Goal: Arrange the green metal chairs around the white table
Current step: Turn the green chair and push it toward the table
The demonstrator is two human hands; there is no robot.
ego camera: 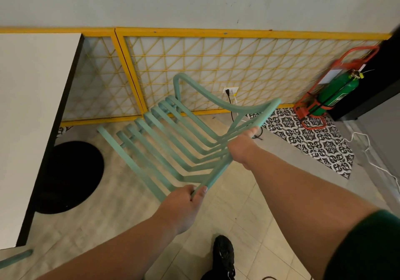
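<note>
A green metal chair [164, 141] with slatted seat and back hangs tilted in front of me, its curved armrest rail toward the wall. My left hand [184, 206] grips the lower end of the chair's frame bar. My right hand [243, 145] grips the same bar higher up, near the armrest. The white table [32, 111] with a dark edge stands at the left, its round black base [71, 175] on the floor beside the chair. A bit of another green chair [16, 258] shows at the bottom left.
A yellow lattice panel [216, 63] lines the wall ahead, with a socket and cables [230, 93]. A green fire extinguisher in a red stand [333, 91] sits at the right by a dark cabinet [372, 80]. White cables [368, 149] trail on the floor. My black shoe [224, 256] is below.
</note>
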